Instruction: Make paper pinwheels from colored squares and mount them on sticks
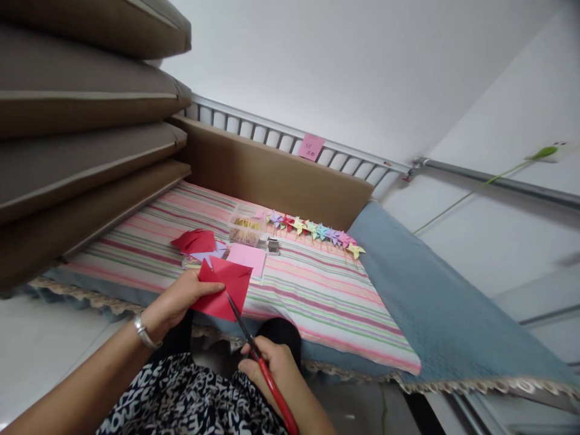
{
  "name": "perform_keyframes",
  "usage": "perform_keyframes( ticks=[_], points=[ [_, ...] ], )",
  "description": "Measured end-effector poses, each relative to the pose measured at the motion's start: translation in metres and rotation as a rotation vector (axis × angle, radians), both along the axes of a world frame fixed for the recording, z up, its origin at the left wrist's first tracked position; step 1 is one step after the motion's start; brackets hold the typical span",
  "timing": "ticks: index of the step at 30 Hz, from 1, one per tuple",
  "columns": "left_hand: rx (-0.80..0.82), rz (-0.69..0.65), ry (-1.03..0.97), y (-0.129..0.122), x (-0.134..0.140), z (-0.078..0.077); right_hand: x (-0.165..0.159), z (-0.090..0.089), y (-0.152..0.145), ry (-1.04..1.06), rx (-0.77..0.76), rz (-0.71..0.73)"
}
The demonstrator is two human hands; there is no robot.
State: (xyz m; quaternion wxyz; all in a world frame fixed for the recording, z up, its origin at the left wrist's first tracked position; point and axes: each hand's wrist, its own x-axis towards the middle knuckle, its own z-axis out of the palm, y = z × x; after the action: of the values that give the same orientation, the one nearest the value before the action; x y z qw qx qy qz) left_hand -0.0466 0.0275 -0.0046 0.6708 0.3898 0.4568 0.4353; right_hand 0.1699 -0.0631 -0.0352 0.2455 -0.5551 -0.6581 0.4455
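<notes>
My left hand (193, 294) pinches a square of red paper (231, 277) near its middle, thumb on top. Slits run in from some of the paper's corners. In my right hand (276, 365) is a pair of scissors (270, 380) with red handles, its dark blades at the paper's lower part, tips close to my left thumb. Beyond the paper lie a pile of red paper pieces (196, 241), some lilac paper (217, 251) and a stack of pink paper squares (248, 257).
A clear plastic box (247, 226) holds thin sticks and gold pins. Right of it sits a small dark-and-clear item (273, 245). A row of colourful paper pinwheels (321, 232) lies along the back of the striped cloth (312, 284). Stacked cushions (90, 96) rise at left.
</notes>
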Motion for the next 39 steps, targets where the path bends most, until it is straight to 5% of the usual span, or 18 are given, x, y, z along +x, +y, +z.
perform_keyframes(
  ticks=[9, 13, 20, 29, 35, 39],
  points=[
    [-0.015, 0.074, 0.056, 0.009, -0.013, -0.002, 0.023, -0.019, -0.002, -0.099, 0.058, 0.03],
    [-0.019, -0.024, 0.077, 0.007, -0.009, -0.006, 0.036, -0.025, 0.0, -0.004, 0.074, -0.082],
    [-0.026, -0.274, 0.151, -0.005, 0.011, -0.015, 0.043, -0.001, 0.026, 0.218, 0.235, -0.236],
    [0.004, -0.417, 0.098, -0.011, 0.016, -0.011, 0.006, 0.019, 0.051, 0.241, 0.207, -0.083],
    [0.001, -0.353, 0.02, -0.009, 0.007, -0.014, -0.007, 0.013, 0.058, 0.341, 0.238, -0.208],
    [0.012, -0.173, -0.163, -0.012, 0.009, -0.025, -0.014, 0.005, 0.06, 0.53, 0.258, -0.362]
  ],
)
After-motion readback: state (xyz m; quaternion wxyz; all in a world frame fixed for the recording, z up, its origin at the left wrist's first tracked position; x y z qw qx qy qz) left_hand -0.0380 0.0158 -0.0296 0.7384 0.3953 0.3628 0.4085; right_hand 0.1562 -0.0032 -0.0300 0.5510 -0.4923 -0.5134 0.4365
